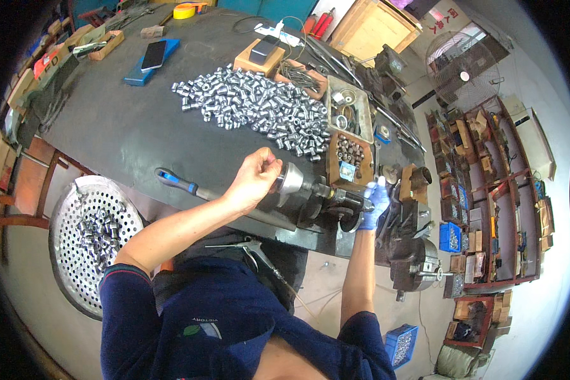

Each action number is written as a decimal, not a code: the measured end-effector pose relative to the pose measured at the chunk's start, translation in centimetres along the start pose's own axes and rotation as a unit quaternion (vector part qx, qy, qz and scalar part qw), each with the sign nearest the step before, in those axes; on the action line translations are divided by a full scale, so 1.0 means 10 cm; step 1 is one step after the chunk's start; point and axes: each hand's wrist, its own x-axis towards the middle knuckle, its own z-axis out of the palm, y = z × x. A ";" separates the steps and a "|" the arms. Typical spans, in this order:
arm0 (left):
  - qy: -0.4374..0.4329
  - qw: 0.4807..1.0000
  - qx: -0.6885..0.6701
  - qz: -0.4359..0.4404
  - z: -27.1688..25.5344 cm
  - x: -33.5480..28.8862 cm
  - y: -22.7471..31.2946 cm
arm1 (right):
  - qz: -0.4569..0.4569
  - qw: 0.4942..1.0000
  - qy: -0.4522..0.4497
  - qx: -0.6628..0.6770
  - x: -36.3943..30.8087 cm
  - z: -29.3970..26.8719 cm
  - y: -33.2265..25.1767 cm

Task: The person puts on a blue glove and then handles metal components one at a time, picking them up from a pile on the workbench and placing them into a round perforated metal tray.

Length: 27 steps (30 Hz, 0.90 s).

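Note:
My bare left hand (258, 178) is closed in front of the silver cone-shaped chuck (291, 178) of a small bench machine (335, 199). Whatever its fingers pinch is hidden. At the machine's other end, my right hand (376, 204), in a light blue glove, curls its fingers by the spindle end; I cannot make out what they grip. Behind the machine spreads a large heap of short shiny metal fittings (253, 107). To the left of the machine lies a file-like tool with a blue and black handle (177, 182).
An open box of darker fittings (351, 155) stands behind the machine, near a tray of rings (351, 104). A perforated metal bowl (66, 247) holds more fittings at my left. An air gun (250, 246) hangs below the table edge. A vise (415, 263) sits at right.

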 end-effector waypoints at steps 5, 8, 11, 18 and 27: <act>-0.004 0.997 -0.057 -0.044 -0.05 0.00 0.05 | -0.036 0.978 -0.104 0.175 -0.35 0.02 -0.71; -0.015 0.993 -0.085 -0.077 -0.09 0.01 0.11 | -0.097 0.965 -0.178 0.168 -0.87 -0.29 -0.68; -0.036 0.993 -0.038 -0.107 -0.16 0.01 0.19 | -0.018 0.981 -0.108 0.159 -1.12 -0.44 -0.37; -0.072 0.990 -0.054 -0.106 -0.57 -0.32 0.21 | -0.092 0.959 -0.110 -0.246 -1.73 -0.42 -0.20; -0.053 0.969 -0.163 -0.179 -1.05 -1.14 -0.20 | 0.194 0.651 -0.425 -0.599 -2.32 0.45 1.22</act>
